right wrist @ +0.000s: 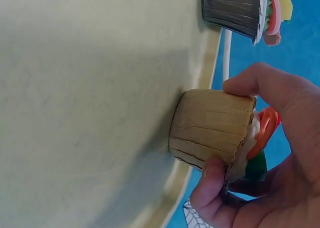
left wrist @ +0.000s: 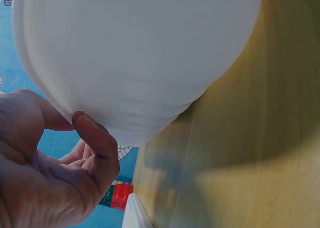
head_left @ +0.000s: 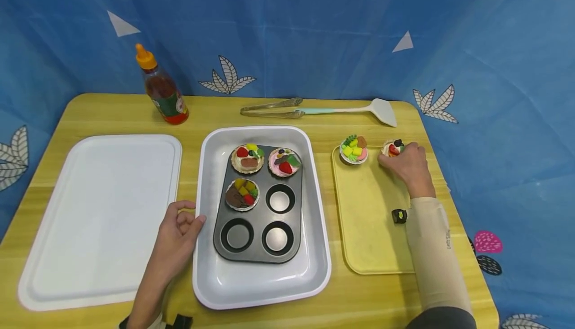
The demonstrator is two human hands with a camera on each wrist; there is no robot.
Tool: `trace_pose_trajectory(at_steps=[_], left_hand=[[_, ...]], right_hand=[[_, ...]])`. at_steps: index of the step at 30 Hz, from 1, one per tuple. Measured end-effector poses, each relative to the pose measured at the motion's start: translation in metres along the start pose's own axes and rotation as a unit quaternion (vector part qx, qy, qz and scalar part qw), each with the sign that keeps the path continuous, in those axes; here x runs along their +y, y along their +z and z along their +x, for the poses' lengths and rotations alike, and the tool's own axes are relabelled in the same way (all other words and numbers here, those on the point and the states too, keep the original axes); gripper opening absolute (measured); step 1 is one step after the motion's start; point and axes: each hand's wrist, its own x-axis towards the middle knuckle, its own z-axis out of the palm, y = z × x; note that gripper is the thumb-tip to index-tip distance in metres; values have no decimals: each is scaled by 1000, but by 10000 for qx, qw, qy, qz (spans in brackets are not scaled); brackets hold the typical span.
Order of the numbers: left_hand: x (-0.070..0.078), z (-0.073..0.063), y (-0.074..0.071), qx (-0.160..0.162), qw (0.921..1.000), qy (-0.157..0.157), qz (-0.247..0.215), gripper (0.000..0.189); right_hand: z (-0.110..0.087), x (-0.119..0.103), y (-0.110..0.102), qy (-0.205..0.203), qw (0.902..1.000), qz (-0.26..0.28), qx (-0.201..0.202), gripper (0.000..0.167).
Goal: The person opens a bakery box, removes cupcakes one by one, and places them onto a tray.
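Observation:
My right hand [head_left: 412, 169] grips a toy cupcake [right wrist: 212, 125] in a brown paper cup, thumb and fingers at its upper edge, over the far right corner of the yellow tray [head_left: 368, 239]. Whether its base touches the tray I cannot tell. Another cupcake [head_left: 353, 150] with a dark cup stands at that tray's far left corner. With thumb and finger, my left hand [head_left: 177, 234] pinches the left rim of a deep white tray [head_left: 262, 286]. Inside it lies a dark muffin tin [head_left: 258, 256] holding three cupcakes in its far cups; its other cups are bare.
A flat white board [head_left: 103, 209] lies at left. Behind stand a sauce bottle [head_left: 166, 94], metal tongs [head_left: 269, 109] and a spatula [head_left: 382, 112]. One small black piece [head_left: 399, 215] lies on the yellow tray by my right sleeve. Blue cloth [head_left: 287, 29] hangs behind the table.

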Motion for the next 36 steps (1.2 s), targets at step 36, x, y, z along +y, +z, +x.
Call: trace_pose_trajectory(at_steps=[36], left_hand=[[3, -1, 1, 79, 9998, -154, -47, 35]], right_hand=[[-1, 0, -3, 286, 9993, -204, -121, 117]])
